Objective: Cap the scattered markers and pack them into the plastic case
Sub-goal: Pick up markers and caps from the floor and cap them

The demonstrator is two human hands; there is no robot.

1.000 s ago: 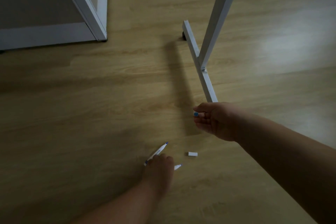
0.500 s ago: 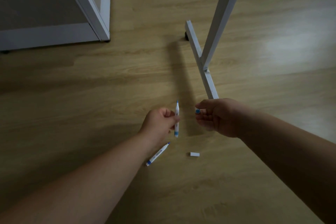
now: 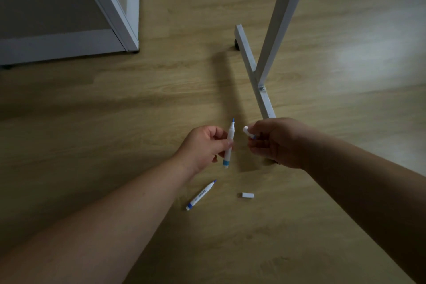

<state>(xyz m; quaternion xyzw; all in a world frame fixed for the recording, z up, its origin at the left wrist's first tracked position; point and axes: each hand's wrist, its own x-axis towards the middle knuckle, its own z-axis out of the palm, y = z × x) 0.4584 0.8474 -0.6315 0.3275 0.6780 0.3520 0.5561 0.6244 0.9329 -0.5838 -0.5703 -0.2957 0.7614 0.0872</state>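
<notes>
My left hand [image 3: 204, 145] grips an uncapped white marker [image 3: 229, 143] upright, its blue tip pointing away from me and a blue band near its lower end. My right hand [image 3: 274, 143] is closed on a white cap [image 3: 247, 132] with a bit of blue, held a short gap to the right of the marker's tip. A second uncapped marker [image 3: 201, 195] with a blue tip lies on the wooden floor below my left hand. A loose white cap [image 3: 248, 195] lies to its right. No plastic case is in view.
A white metal stand's foot bar [image 3: 251, 69] and slanted upright [image 3: 284, 14] sit just beyond my right hand. A white-framed panel [image 3: 119, 14] stands at the upper left on the wooden floor [image 3: 138, 104].
My left hand picked a marker off the floor and raised it upright beside my right hand. My right hand turned the cap so its white end points at the marker.
</notes>
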